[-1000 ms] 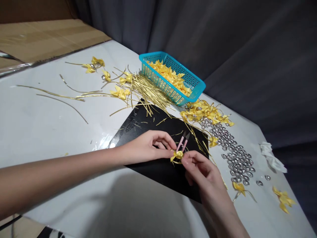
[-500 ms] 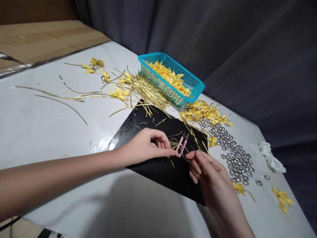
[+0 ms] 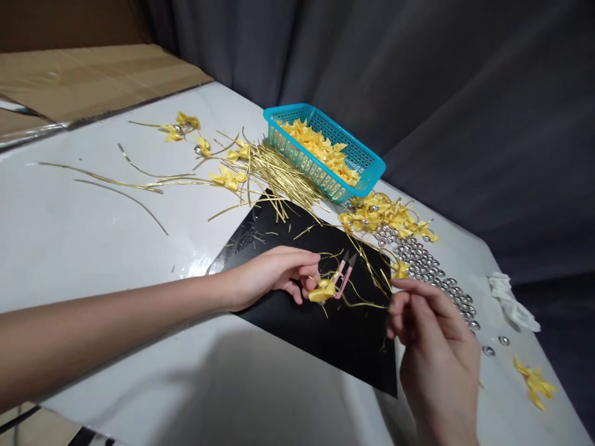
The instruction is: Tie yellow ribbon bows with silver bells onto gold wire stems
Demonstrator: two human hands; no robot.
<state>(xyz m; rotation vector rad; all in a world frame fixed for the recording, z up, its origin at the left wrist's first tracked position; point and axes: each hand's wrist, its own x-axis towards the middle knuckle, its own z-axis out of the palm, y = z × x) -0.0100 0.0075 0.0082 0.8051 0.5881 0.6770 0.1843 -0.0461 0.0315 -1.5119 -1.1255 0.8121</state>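
Note:
Over the black mat (image 3: 297, 347), my left hand (image 3: 283, 272) grips a small yellow ribbon flower (image 3: 323, 291) at its fingertips. A thin gold cord (image 3: 365, 304) runs from near the flower to the right. Its far end goes into the closed fingers of my right hand (image 3: 437, 341), which pinch it at the mat's right side. Pink thread snips (image 3: 343, 279) lie on the mat just behind the flower, blades pointing away from me. My left fingers partly hide the flower's back.
A blue basket (image 3: 372, 179) of yellow ribbon pieces stands at the back. A bundle of gold cords (image 3: 288, 179) lies beside it. Silver beads (image 3: 421, 260) and a heap of yellow flowers (image 3: 381, 214) are at right, near a crumpled white piece (image 3: 514, 303). Cardboard (image 3: 106, 80) borders the left.
My right hand has moved right and toward me, drawing the gold cord out. The yellow flower now shows at my left fingertips, where it was hidden before.

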